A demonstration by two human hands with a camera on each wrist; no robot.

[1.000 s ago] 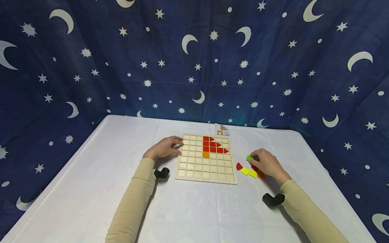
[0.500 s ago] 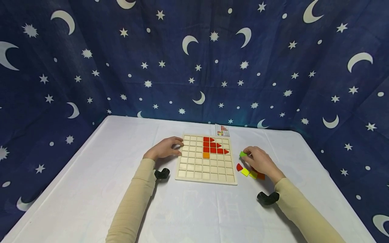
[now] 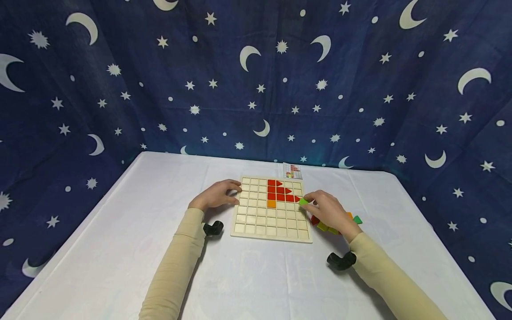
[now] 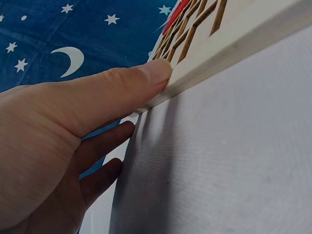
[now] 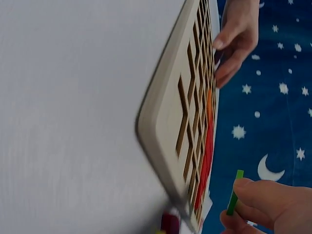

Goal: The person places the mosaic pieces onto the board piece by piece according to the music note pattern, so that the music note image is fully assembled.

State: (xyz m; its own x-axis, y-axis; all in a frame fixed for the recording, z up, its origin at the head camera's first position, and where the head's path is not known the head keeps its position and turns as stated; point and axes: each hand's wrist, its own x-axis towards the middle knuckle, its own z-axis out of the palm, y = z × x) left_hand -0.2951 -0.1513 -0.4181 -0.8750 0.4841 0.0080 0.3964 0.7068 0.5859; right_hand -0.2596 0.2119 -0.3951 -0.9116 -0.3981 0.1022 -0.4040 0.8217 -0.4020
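Note:
My right hand (image 3: 330, 211) pinches a flat green tile (image 3: 303, 202) between thumb and fingers, over the right edge of a wooden grid board (image 3: 254, 218). In the right wrist view the green tile (image 5: 235, 194) shows edge-on. Red tiles (image 3: 280, 197) fill three rows of cells in the board's upper part, each row ending in a pointed piece. One orange tile (image 3: 271, 204) lies just below them. At the board's left side is my left hand (image 3: 214, 195). Its thumb (image 4: 158, 72) rests on the wooden rim in the left wrist view, the other fingers loosely bent.
Partly hidden under my right hand and wrist, loose pieces lie right of the board: a red one (image 3: 314, 220), a yellow one (image 3: 322, 226), a green triangle (image 3: 358, 220) and others. A small pattern card (image 3: 292, 171) lies behind the board. A star-and-moon cloth (image 3: 224, 102) hangs behind the table.
My right hand has carried the green tile leftward from the loose pieces to the board's right edge. The left hand and the board have stayed put.

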